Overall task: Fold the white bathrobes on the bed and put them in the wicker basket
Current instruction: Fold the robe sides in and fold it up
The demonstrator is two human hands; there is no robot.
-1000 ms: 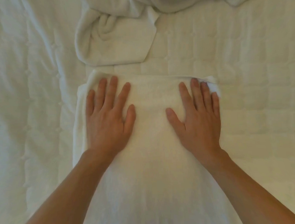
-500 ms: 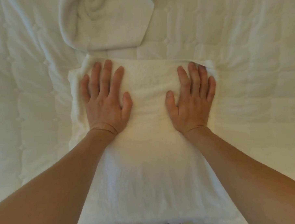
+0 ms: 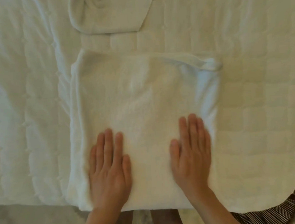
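Observation:
A folded white bathrobe [image 3: 142, 98] lies flat as a rectangle at the near edge of the bed. My left hand [image 3: 110, 167] presses flat on its near left part, fingers straight. On the near right part my right hand [image 3: 192, 154] lies flat too, fingers together. A small fold bunches at the robe's far right corner [image 3: 210, 65]. A second white bathrobe [image 3: 108, 13], crumpled, lies just beyond at the top of the view. The wicker basket is not in view.
A white quilted bed cover [image 3: 252, 98] spreads on all sides. The bed's near edge [image 3: 32, 204] runs along the bottom, with a rounded corner at the lower right. Striped fabric [image 3: 273, 214] shows below that corner.
Both hands have slid from the robe's far edge back to its near edge, smoothing it. The view has tilted down, so the bed's edge now shows.

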